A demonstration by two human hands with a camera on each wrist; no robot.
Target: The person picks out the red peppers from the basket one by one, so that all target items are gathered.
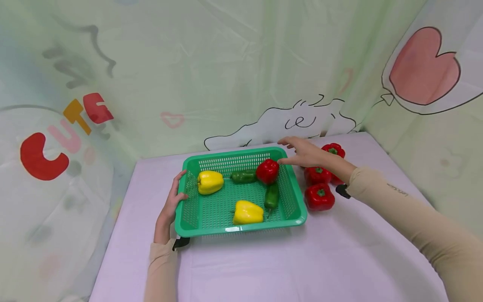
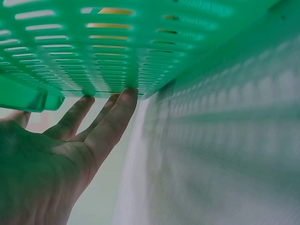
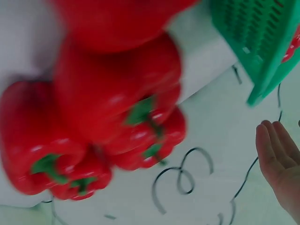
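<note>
A green plastic basket (image 1: 219,209) holds two yellow bell peppers, one at the left (image 1: 210,182) and one near the front (image 1: 247,212). Two long green peppers lie in it too, one at the back (image 1: 243,176) and one on the right (image 1: 271,196). A red bell pepper (image 1: 267,171) sits in the back right corner. My left hand (image 1: 171,203) holds the left side, thumb over the rim, fingers (image 2: 112,117) against the outside. Fingers extended and holding nothing, my right hand (image 1: 303,153) hovers by the back right corner, beside that red pepper.
Several red bell peppers (image 1: 320,197) are grouped on the lilac tablecloth (image 1: 241,264), right of the basket and partly under my right forearm. Behind the table hangs a pale curtain (image 1: 170,75) with printed drawings.
</note>
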